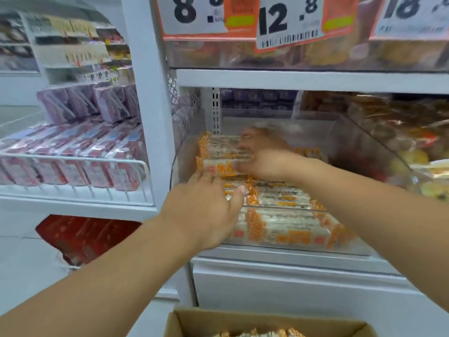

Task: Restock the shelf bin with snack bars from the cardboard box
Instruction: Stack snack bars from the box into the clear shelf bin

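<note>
A clear plastic shelf bin (352, 244) holds several orange-and-white wrapped snack bars (281, 227) lying flat. My right hand (264, 156) reaches into the bin and grips a small stack of the same bars (218, 152) from its right end. My left hand (204, 210) is at the bin's front left, fingers extended, fingertips touching the underside of that stack. The view is blurred by motion. A cardboard box (267, 322) with more bars (257, 333) in it sits at the bottom edge.
White shelf upright (148, 117) stands left of the bin. A wire basket (80, 176) of pink packets sits to the left, purple packs (92, 103) behind. Another clear bin of wrapped sweets (401, 132) is on the right. Price tags (286, 23) hang above.
</note>
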{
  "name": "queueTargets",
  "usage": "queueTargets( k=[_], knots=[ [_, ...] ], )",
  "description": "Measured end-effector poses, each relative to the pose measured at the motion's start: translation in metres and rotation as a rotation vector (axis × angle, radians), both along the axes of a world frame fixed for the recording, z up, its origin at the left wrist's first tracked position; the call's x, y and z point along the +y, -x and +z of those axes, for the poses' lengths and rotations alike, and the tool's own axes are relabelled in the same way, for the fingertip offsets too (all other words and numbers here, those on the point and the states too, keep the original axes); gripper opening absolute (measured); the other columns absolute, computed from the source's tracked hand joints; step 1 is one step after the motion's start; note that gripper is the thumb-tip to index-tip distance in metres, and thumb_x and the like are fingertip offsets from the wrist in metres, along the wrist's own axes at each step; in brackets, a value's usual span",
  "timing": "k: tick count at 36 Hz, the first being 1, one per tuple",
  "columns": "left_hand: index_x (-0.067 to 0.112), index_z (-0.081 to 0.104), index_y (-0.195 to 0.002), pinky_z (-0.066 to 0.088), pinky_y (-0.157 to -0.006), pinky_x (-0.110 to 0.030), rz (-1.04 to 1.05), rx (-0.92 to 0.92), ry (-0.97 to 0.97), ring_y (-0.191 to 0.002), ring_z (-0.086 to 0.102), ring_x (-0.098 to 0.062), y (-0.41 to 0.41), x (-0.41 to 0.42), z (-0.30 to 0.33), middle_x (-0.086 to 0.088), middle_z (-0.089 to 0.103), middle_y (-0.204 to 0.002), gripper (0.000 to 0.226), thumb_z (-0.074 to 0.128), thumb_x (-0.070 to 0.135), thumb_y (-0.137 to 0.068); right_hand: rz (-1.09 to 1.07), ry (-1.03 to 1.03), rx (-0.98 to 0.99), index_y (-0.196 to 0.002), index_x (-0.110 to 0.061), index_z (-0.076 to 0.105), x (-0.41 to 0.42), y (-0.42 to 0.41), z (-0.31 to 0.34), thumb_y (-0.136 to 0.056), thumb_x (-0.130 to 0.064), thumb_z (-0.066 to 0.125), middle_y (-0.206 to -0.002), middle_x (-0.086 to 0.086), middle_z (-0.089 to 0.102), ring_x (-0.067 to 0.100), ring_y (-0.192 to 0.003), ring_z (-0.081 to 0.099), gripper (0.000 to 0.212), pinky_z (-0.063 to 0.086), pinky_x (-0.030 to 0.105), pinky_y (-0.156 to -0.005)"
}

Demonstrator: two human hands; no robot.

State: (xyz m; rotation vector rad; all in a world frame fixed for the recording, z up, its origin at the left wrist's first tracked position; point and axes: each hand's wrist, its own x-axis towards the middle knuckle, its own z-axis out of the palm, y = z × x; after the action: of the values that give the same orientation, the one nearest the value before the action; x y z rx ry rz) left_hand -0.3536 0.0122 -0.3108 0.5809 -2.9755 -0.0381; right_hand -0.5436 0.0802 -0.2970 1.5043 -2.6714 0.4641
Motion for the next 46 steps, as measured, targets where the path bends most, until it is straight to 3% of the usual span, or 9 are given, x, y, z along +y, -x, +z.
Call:
queueTargets(
  k=[5,12,16,22,35,37,39,42,46],
  knots=[
    [0.014,0.058,-0.117,0.043,-0.090,-0.039,0.034,-0.029,0.004,-0.118,0.053,-0.029,0.010,0.001,0.000,-0.010,0.059,-0.126,0.061,0.019,0.057,-0.098,0.143,-0.258,0.168,-0.162,-0.026,0.013,-0.003,-0.003,-0.009,-0.103,-0.048,0.046,-0.169,0.001,0.012,0.021,-0.154,0.013,0.070,0.019,0.040,-0.124],
    [0.016,0.056,-0.118,0.036,-0.081,-0.037,0.043,-0.052,-0.025,-0.120,0.053,-0.028,0.013,0.000,0.001,-0.008,0.057,-0.129,0.058,0.020,0.055,-0.096,0.071,-0.273,0.149,-0.162,-0.025,0.008,-0.011,-0.013,-0.010,-0.106,-0.048,0.037,-0.170,0.000,0.004,0.021,-0.156,0.006,0.067,0.012,0.045,-0.125],
    [0.018,0.056,-0.120,0.040,-0.086,-0.038,0.038,-0.071,-0.055,-0.119,0.052,-0.027,0.010,0.003,0.006,-0.006,0.056,-0.131,0.052,0.022,0.052,-0.099,0.039,-0.322,0.102,-0.162,-0.026,0.004,-0.016,-0.016,-0.005,-0.106,-0.053,0.030,-0.170,-0.003,-0.002,0.021,-0.156,0.002,0.068,0.008,0.053,-0.124],
    [0.021,0.046,-0.099,0.037,-0.081,-0.038,0.040,-0.080,-0.067,-0.112,0.053,-0.028,0.009,0.005,0.010,-0.008,0.059,-0.124,0.038,0.022,0.051,-0.100,0.021,-0.329,0.063,-0.161,-0.033,0.000,-0.014,-0.017,0.010,-0.103,-0.061,0.029,-0.169,-0.010,-0.007,0.019,-0.156,-0.003,0.070,0.001,0.059,-0.123],
    [0.020,0.050,-0.103,0.038,-0.079,-0.037,0.048,-0.083,-0.083,-0.098,0.048,-0.025,0.008,0.004,0.010,-0.009,0.061,-0.123,0.041,0.023,0.050,-0.101,0.084,-0.272,0.040,-0.161,-0.030,0.015,-0.008,-0.020,0.010,-0.101,-0.058,0.041,-0.169,-0.003,0.005,0.020,-0.155,0.008,0.071,0.015,0.046,-0.125],
    [0.019,0.055,-0.114,0.038,-0.082,-0.038,0.047,-0.082,-0.086,-0.108,0.053,-0.027,0.009,0.004,0.011,-0.009,0.060,-0.128,0.046,0.023,0.050,-0.101,0.096,-0.278,0.061,-0.160,-0.032,0.018,-0.006,-0.020,0.007,-0.101,-0.055,0.045,-0.169,-0.002,0.007,0.021,-0.155,0.010,0.069,0.018,0.046,-0.124],
    [0.019,0.055,-0.121,0.040,-0.088,-0.039,0.051,-0.090,-0.087,-0.120,0.052,-0.028,0.008,0.005,0.011,-0.009,0.057,-0.134,0.050,0.022,0.051,-0.101,0.090,-0.219,0.073,-0.157,-0.032,0.030,-0.004,-0.018,0.005,-0.101,-0.049,0.050,-0.167,0.001,0.020,0.024,-0.153,0.019,0.062,0.024,0.046,-0.121],
    [0.020,0.055,-0.117,0.042,-0.095,-0.042,0.051,-0.092,-0.079,-0.123,0.051,-0.029,0.008,0.006,0.012,-0.008,0.055,-0.135,0.051,0.020,0.052,-0.100,0.025,-0.029,0.069,-0.139,-0.026,0.058,-0.003,-0.012,0.005,-0.097,-0.044,0.061,-0.146,0.003,0.051,0.026,-0.132,0.049,0.046,0.042,0.038,-0.108],
    [0.020,0.056,-0.118,0.041,-0.095,-0.042,0.055,-0.095,-0.077,-0.123,0.050,-0.028,0.008,0.006,0.011,-0.007,0.053,-0.136,0.053,0.019,0.054,-0.100,-0.075,0.150,-0.112,-0.112,-0.020,0.076,-0.006,-0.013,0.008,-0.081,-0.044,0.081,-0.121,-0.003,0.071,0.016,-0.108,0.064,0.040,0.050,0.028,-0.093]
  ],
)
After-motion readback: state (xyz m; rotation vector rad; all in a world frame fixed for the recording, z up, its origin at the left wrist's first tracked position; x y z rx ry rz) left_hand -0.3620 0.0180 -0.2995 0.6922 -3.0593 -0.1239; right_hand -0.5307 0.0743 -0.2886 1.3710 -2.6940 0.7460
